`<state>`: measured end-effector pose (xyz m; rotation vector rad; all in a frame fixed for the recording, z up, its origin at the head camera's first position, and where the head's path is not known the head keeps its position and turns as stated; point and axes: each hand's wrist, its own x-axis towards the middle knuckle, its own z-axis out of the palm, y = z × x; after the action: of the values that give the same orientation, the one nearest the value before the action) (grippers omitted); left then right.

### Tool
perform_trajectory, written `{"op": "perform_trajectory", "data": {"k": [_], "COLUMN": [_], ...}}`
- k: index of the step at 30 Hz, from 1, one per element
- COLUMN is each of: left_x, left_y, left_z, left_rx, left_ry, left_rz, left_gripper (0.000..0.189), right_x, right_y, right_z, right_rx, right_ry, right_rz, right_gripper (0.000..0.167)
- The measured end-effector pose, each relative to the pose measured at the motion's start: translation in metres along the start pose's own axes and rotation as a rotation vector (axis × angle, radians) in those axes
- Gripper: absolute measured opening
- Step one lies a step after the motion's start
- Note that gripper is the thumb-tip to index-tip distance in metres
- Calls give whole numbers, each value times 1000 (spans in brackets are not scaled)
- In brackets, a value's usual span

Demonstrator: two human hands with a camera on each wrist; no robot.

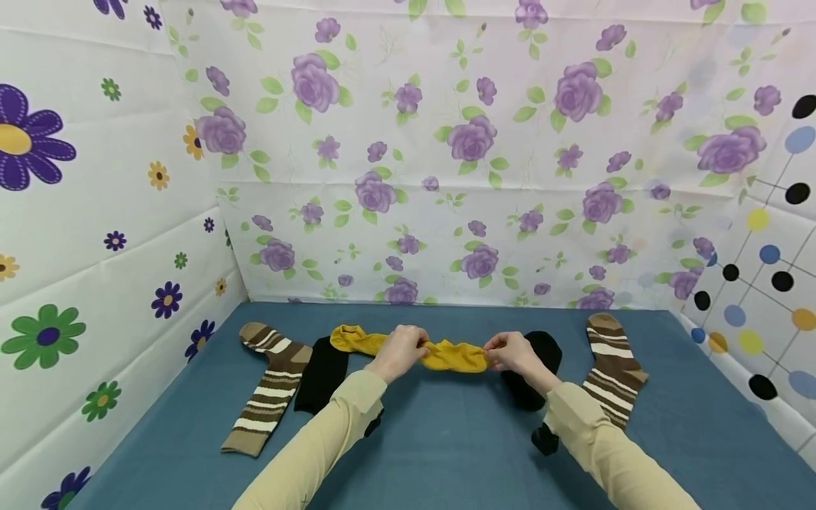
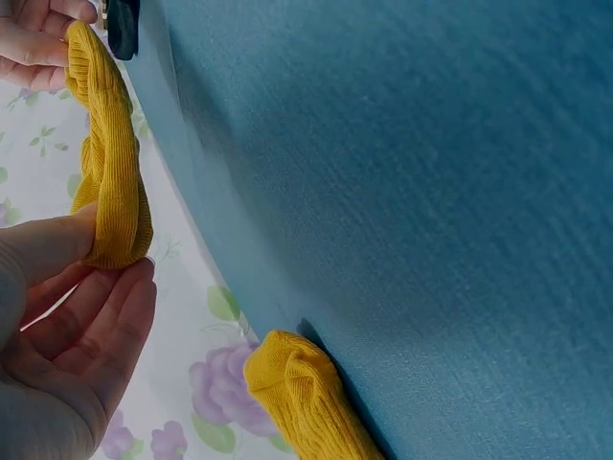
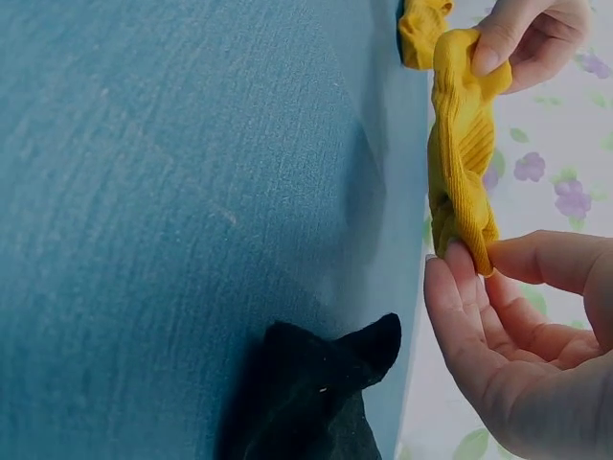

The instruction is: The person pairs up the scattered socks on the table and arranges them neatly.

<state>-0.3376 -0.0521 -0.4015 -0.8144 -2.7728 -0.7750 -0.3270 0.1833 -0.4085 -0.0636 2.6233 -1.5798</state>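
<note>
A yellow ribbed sock (image 1: pixel 454 356) is stretched sideways between both hands, lifted off the blue surface. My left hand (image 1: pixel 400 352) pinches one end between thumb and fingers, as the left wrist view also shows with the sock (image 2: pixel 113 163). At the other end, my right hand (image 1: pixel 513 354) pinches the sock (image 3: pixel 462 144) with thumb and fingertips. Behind the left hand lies a second yellow sock (image 1: pixel 357 340), partly hidden by that hand. Close to the right hand is a black sock (image 1: pixel 543 350), partly covered by the hand and wrist.
At the left, a brown-and-white striped sock (image 1: pixel 275 386) lies beside a black sock (image 1: pixel 321 375). Another striped sock (image 1: pixel 613 365) lies at the right, partly behind the right sleeve. The blue cloth (image 1: pixel 440 453) meets a flowered curtain (image 1: pixel 433 234) at the back.
</note>
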Motion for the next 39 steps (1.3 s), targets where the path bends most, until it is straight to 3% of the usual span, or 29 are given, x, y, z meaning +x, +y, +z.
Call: {"op": "perform_trajectory", "data": {"k": [39], "left_x": [-8], "left_y": [-3], "left_z": [8], "left_rx": [-24], "left_ry": [-78], "left_rz": [38], "left_gripper": [4], "right_x": [-6], "right_y": [8], "right_z": [0], "right_rx": [-10], "right_ry": [-67], "right_rz": [-10], "right_gripper": [7]}}
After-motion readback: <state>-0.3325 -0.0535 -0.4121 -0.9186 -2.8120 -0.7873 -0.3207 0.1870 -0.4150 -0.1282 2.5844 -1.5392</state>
